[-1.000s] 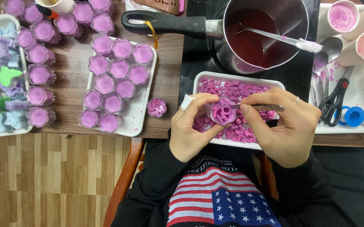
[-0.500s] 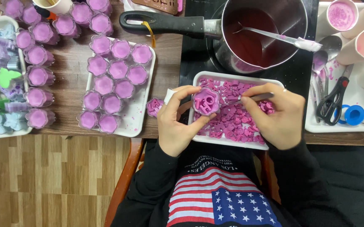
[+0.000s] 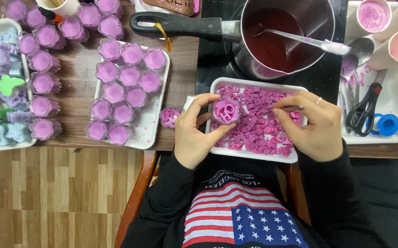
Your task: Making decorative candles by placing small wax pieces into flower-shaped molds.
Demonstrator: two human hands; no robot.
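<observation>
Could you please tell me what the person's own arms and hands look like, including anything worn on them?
Both arms wear long black sleeves reaching the wrists. The left hand has a white wrap or tape on one fingertip. The right hand wears a thin ring on one finger. No gloves.

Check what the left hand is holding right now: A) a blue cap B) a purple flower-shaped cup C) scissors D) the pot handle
B: the left hand pinches the purple flower-shaped cup over the white tray; the scissors lie untouched.
</observation>
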